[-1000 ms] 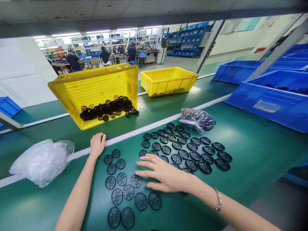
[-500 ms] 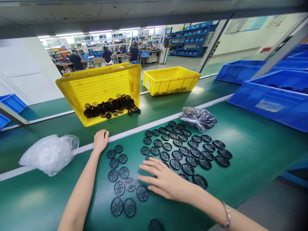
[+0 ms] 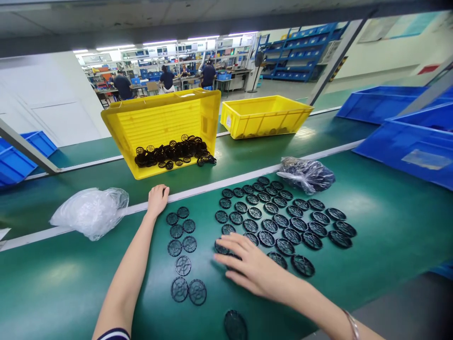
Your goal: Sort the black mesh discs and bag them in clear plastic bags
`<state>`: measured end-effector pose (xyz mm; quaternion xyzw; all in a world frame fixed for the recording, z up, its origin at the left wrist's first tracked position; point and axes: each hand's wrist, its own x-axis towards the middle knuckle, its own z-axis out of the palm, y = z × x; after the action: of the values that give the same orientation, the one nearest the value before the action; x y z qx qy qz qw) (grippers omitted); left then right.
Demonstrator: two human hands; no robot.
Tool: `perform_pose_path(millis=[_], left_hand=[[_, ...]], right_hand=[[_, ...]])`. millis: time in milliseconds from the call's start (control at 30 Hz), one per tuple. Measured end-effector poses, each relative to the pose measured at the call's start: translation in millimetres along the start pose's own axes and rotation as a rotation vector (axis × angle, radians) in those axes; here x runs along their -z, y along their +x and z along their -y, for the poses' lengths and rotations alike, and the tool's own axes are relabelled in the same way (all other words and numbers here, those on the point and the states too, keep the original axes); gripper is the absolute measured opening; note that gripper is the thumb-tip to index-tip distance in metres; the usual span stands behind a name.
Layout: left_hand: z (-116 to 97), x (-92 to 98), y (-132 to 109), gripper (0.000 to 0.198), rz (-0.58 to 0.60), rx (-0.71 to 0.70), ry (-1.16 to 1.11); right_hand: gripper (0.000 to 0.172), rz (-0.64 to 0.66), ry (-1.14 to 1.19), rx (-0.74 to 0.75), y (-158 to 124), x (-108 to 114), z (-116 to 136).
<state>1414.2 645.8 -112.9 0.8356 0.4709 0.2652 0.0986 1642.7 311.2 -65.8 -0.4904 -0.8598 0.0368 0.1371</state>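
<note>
Many black spoked discs (image 3: 271, 208) lie flat on the green surface (image 3: 152, 293). My right hand (image 3: 249, 264) is over the near left edge of the large group, palm down with its fingers spread, and partly covers a few discs. My left hand (image 3: 158, 200) rests on the white strip (image 3: 212, 188), its fingers bent over the far edge; what they hold, if anything, is hidden. Between my arms, a smaller group of discs (image 3: 183, 266) forms rough pairs. One disc (image 3: 235, 325) lies alone at the near edge of view.
A tilted yellow bin (image 3: 159, 113) holds piled discs beyond the strip, beside another yellow bin (image 3: 265, 113). Plastic bags lie left (image 3: 90, 212) and right (image 3: 307, 174). Blue bins (image 3: 417, 141) stand at the right. People (image 3: 122, 86) sit in the background.
The view has shifted, moving the scene rightward in the frame. Two discs near my right fingertips are no longer in the smaller group; one now shows under those fingers. My left hand stays on the strip.
</note>
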Motion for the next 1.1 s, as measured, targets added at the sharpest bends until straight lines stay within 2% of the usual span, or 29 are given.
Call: perform_pose_path(millis=[133, 233, 367, 500, 567, 667, 767, 833, 967, 1100], left_hand=[[1, -0.6, 0, 0.034, 0.001, 0.002, 0.002], [1, -0.6, -1, 0.033, -0.002, -0.002, 0.003], [0, 0.3, -2, 0.033, -0.007, -0.010, 0.003], [-1, 0.3, -3, 0.033, -0.009, -0.014, 0.002], [-1, -0.5, -3, 0.032, -0.010, -0.013, 0.003], [-2, -1.2, -3, 0.032, -0.012, -0.008, 0.005], [-2, -0.4, -4, 0.031, -0.009, -0.006, 0.006], [-2, 0.6, -4, 0.031, -0.005, -0.007, 0.007], [-3, 0.5, -4, 0.030, -0.004, -0.007, 0.009], [-4, -1.0, -5, 0.031, -0.011, 0.003, 0.012]], right_hand=[[0.055, 0.080, 0.044, 0.182, 0, -11, 37], [0.061, 0.116, 0.030, 0.177, 7, -22, 50], [0.050, 0.094, 0.024, 0.167, 11, -29, 41], [0.030, -0.031, 0.022, 0.129, 2, -25, 19], [0.026, -0.077, 0.030, 0.101, 3, -20, 14], [0.037, -0.030, 0.080, 0.107, 20, -16, 25], [0.055, 0.064, 0.142, 0.143, 44, -21, 45], [0.060, 0.102, 0.172, 0.173, 52, -25, 53], [0.049, 0.149, 0.192, 0.185, 46, -21, 48], [0.039, 0.078, 0.207, 0.154, 49, -12, 25]])
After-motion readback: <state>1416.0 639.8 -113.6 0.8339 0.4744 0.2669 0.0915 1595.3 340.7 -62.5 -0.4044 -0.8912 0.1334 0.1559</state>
